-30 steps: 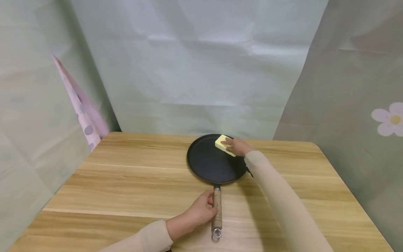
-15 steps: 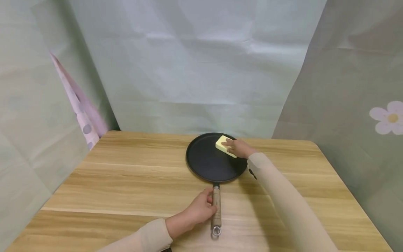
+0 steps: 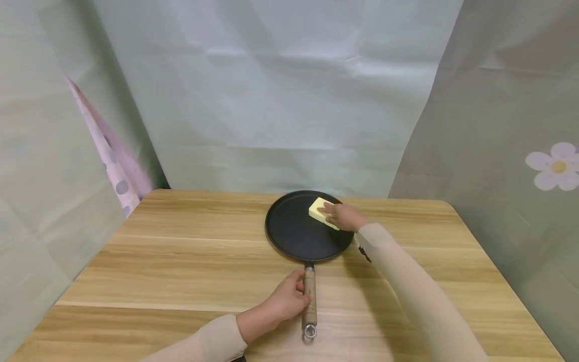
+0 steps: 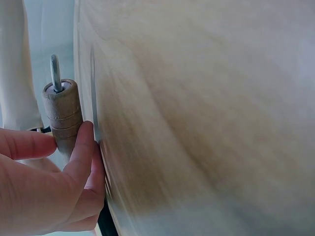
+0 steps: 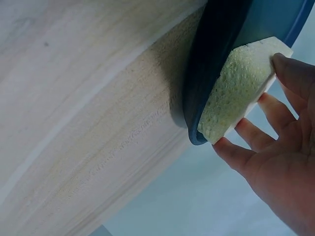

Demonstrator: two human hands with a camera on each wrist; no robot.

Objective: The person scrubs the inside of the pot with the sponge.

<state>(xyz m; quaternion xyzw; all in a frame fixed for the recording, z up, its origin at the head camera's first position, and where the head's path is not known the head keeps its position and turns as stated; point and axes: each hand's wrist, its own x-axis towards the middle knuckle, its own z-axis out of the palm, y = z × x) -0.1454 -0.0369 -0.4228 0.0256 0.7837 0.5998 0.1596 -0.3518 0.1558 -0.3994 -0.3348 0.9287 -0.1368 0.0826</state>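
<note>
A round black flat pan (image 3: 294,229) lies on the wooden table, its wooden handle (image 3: 309,309) pointing toward me. My left hand (image 3: 285,300) pinches that handle from the left, thumb on one side and fingers on the other, as the left wrist view shows. On the right part of the pan is a pale yellow sponge (image 3: 318,210). My right hand (image 3: 346,217) holds it from above with spread fingers. In the right wrist view, the sponge's porous face (image 5: 236,83) lies close to the pan's raised rim (image 5: 197,130); its underside is hidden.
The wood-grain table (image 3: 190,261) extends on both sides of the pan. Behind it hangs a pale, creased sheet (image 3: 271,100), close to the pan's far rim. A metal ring (image 3: 309,331) ends the handle near the table's front.
My right hand and the sponge have slid slightly toward me on the pan. The left hand keeps its hold on the handle. The whole view has shifted a little.
</note>
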